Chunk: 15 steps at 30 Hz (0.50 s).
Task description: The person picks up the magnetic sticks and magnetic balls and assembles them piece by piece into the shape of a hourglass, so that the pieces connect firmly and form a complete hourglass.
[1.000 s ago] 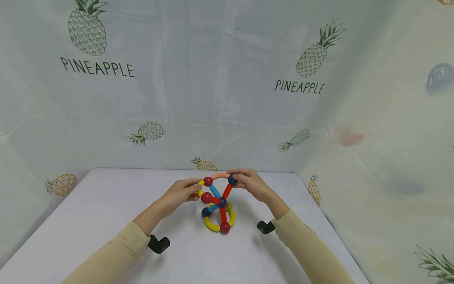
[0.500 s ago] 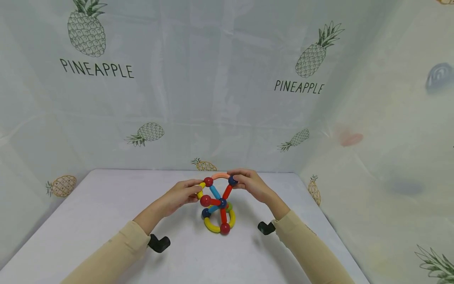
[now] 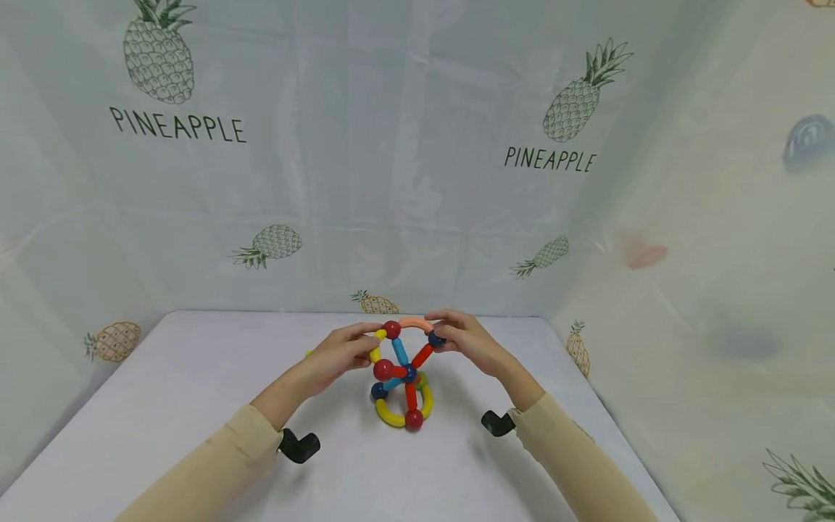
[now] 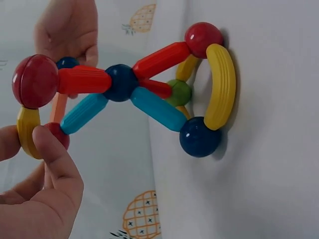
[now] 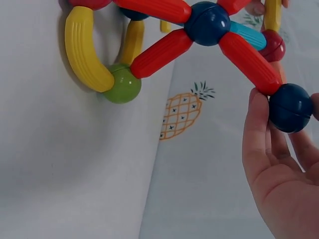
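A ball-and-rod construction toy (image 3: 409,373) stands on the table, its base a ring of yellow curved rods (image 4: 221,87) joined by a red, a dark blue and a green ball (image 5: 121,83). Red and light blue straight rods meet at a dark blue ball (image 4: 121,82) in the middle and fan out again above it. My left hand (image 3: 335,355) pinches the upper yellow curved rod (image 4: 28,130) between thumb and fingers, beside two red balls. On the other side, my right hand (image 3: 470,341) grips the upper dark blue ball (image 5: 290,107). An orange curved rod (image 3: 414,322) arches between the hands.
A small yellow piece (image 3: 309,353) shows on the white table (image 3: 196,377) behind the left hand. Black camera mounts (image 3: 300,446) hang at both wrists. A pineapple-print curtain (image 3: 404,181) rises behind the table's far edge.
Both hands have shifted slightly right, carrying the toy's upper part with them, while its base stays put. The small yellow piece has come into sight behind the left hand.
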Each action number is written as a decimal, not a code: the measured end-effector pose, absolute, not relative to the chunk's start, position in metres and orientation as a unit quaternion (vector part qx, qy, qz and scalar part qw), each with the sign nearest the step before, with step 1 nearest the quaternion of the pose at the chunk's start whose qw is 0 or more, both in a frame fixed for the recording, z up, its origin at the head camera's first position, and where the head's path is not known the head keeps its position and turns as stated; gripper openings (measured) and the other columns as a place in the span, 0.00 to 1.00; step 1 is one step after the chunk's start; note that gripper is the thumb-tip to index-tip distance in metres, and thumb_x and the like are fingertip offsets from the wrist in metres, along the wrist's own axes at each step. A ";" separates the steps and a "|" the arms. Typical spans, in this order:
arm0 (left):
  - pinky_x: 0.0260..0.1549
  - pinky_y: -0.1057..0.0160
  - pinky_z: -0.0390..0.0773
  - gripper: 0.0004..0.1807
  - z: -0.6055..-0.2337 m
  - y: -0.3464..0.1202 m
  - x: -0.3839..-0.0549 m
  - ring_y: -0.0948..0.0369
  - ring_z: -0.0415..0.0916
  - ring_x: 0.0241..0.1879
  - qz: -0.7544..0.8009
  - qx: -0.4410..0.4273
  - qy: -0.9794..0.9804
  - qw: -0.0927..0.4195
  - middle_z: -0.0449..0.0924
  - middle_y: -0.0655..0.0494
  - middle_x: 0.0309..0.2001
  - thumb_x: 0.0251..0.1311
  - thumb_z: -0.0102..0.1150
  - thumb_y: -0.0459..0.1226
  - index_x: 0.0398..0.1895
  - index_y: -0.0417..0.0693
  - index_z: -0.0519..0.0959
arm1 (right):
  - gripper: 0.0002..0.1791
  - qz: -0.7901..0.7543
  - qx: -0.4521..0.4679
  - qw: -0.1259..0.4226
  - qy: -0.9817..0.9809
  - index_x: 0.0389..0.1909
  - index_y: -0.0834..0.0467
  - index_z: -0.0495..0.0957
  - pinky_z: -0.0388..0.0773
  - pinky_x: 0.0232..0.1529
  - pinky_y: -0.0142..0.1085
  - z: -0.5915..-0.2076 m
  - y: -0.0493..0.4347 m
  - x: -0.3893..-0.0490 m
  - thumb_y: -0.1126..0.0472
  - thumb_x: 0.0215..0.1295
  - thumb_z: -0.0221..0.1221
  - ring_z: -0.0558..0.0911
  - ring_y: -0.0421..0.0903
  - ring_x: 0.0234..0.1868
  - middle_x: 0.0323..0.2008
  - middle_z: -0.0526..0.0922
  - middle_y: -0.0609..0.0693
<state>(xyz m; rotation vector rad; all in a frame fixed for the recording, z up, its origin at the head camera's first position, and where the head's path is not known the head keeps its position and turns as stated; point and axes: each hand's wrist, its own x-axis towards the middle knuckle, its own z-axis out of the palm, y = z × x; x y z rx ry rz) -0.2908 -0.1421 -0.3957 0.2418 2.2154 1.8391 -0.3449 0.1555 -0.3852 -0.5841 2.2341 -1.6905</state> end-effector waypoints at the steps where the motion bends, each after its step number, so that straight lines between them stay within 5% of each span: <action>1: 0.54 0.62 0.82 0.27 -0.396 -0.142 -0.291 0.53 0.78 0.49 0.632 0.083 0.760 0.126 0.78 0.47 0.48 0.79 0.57 0.46 0.77 0.51 0.71 | 0.24 -0.580 -0.203 0.140 0.776 0.72 0.60 0.73 0.85 0.59 0.41 -0.385 0.156 -0.344 0.58 0.81 0.54 0.87 0.50 0.50 0.59 0.82 0.63; 15: 0.53 0.59 0.85 0.26 -0.392 -0.130 -0.294 0.53 0.78 0.51 0.627 0.076 0.765 0.124 0.80 0.46 0.49 0.79 0.55 0.45 0.76 0.52 0.73 | 0.24 -0.562 -0.194 0.157 0.789 0.72 0.57 0.72 0.87 0.55 0.43 -0.385 0.157 -0.338 0.56 0.80 0.56 0.85 0.53 0.49 0.53 0.83 0.59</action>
